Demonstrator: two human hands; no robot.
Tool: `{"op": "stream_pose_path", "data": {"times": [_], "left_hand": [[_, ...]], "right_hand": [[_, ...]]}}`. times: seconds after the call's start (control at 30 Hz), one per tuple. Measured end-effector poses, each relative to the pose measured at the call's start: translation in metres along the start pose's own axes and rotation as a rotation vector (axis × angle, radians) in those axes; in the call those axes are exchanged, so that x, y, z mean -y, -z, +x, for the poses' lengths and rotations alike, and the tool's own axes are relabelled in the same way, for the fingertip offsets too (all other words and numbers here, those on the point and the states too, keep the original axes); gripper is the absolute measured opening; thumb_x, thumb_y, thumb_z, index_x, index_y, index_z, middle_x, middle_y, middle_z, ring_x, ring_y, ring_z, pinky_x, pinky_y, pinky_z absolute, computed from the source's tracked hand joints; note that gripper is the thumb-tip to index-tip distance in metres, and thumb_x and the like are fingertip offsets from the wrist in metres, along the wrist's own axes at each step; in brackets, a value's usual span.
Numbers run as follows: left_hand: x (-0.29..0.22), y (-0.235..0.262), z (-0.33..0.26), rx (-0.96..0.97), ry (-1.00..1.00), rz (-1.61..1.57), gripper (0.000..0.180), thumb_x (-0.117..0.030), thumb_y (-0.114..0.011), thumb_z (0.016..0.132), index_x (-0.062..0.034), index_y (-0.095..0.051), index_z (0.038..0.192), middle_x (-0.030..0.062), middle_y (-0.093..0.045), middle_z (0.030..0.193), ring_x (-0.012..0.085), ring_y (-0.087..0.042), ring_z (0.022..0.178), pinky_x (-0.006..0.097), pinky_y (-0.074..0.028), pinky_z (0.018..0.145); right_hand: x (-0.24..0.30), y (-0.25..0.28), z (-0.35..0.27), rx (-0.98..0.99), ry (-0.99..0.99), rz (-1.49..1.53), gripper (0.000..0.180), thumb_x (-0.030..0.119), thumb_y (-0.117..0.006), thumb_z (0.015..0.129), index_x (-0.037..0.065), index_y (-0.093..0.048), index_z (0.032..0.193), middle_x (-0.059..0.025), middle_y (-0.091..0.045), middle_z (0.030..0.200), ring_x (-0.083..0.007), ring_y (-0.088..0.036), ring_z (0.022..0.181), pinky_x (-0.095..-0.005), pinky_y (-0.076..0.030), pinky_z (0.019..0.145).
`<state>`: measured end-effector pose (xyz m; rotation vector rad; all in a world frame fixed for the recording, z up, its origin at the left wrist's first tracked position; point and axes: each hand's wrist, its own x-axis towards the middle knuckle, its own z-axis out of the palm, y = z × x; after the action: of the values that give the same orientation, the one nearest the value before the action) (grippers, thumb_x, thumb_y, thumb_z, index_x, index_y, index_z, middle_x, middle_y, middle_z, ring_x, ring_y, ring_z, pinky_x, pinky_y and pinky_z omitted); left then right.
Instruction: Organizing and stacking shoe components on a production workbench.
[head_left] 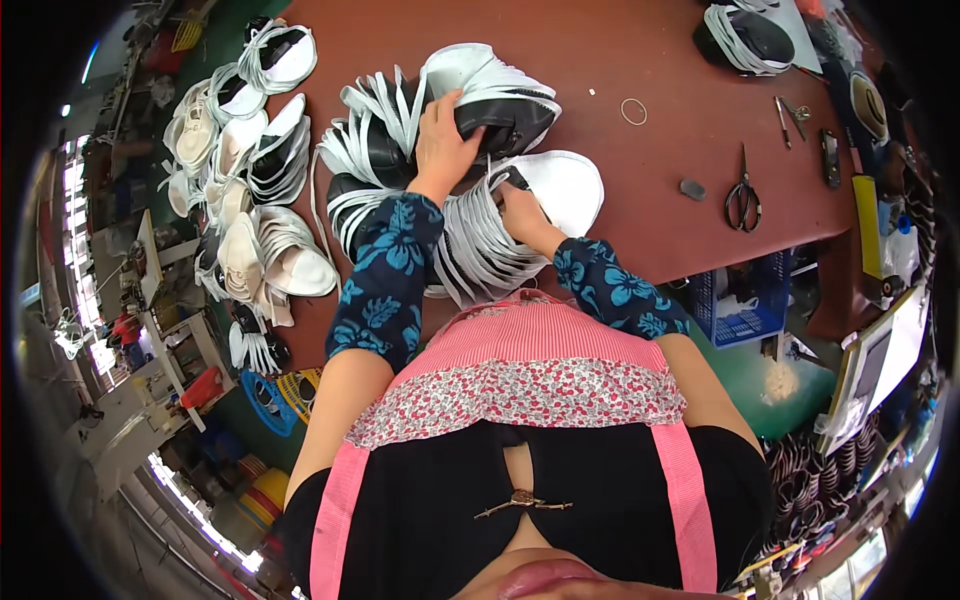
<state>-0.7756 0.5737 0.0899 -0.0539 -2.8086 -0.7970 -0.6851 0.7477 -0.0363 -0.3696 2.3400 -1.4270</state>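
Observation:
Bundles of black shoe uppers with pale grey edges lie in a ring on the table before me. My left hand [445,148] is on the far bundle [522,112], its fingers over the pale edge and its thumb against the black side. Nearer to me, my right hand [525,218] grips the inner edge of a second bundle [475,245], with its fingertips partly hidden among the layers. A white lining or insole-shaped face [565,190] shows at that bundle's right end. More bundled uppers [375,150] stand left of my hands.
Stacks of white, beige and black uppers [240,150] crowd the left side of the reddish-brown table [690,140]. Another bundle [745,40] sits far right. Black-handled scissors [743,205], a small grey block [692,189] and a thin ring [633,111] lie rightward. A blue crate [745,300] stands below.

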Motion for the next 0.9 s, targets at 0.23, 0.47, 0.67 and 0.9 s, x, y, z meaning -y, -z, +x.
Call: {"op": "stream_pose_path", "data": {"times": [0.23,0.47,0.67,0.9], "left_hand": [[-0.066,0.001,-0.100,0.184,0.267,0.196,0.129,-0.027,-0.095,0.079,-0.0059,-0.012,0.176,0.0334,-0.037,0.167,0.0548,-0.044,0.151,0.059,-0.039,0.124],[-0.051,0.012,-0.098,0.198,0.386,-0.033,0.123,-0.018,-0.088,0.079,-0.0060,-0.013,0.175,0.0320,-0.041,0.162,0.0541,-0.056,0.140,0.054,-0.051,0.115],[-0.051,0.011,-0.098,0.221,0.416,-0.011,0.121,-0.022,-0.087,0.079,-0.0082,-0.015,0.175,0.0306,-0.042,0.162,0.0537,-0.058,0.138,0.055,-0.052,0.114],[-0.054,0.016,-0.116,0.230,0.346,-0.064,0.118,-0.018,-0.085,0.081,-0.0116,-0.015,0.176,0.0299,-0.039,0.166,0.0510,-0.059,0.138,0.050,-0.057,0.107]], "right_hand": [[-0.048,0.043,-0.006,0.166,0.178,0.059,0.024,0.021,-0.069,0.102,-0.001,-0.079,0.101,-0.0224,-0.072,0.075,-0.0390,-0.071,0.068,-0.0475,-0.055,0.063],[-0.008,0.151,-0.043,0.353,-0.528,1.843,0.042,0.022,-0.058,0.116,0.018,-0.046,0.076,0.0068,-0.039,0.056,-0.0066,-0.033,0.039,-0.0260,-0.022,0.038],[0.015,0.175,-0.062,0.448,-0.638,1.921,0.038,0.020,-0.057,0.117,0.017,-0.047,0.080,0.0069,-0.037,0.057,-0.0084,-0.034,0.041,-0.0262,-0.026,0.040],[0.022,0.168,-0.040,-0.096,-0.422,1.762,0.021,0.026,-0.060,0.114,0.009,-0.070,0.107,-0.0016,-0.071,0.102,-0.0128,-0.062,0.066,-0.0254,-0.042,0.060]]}}
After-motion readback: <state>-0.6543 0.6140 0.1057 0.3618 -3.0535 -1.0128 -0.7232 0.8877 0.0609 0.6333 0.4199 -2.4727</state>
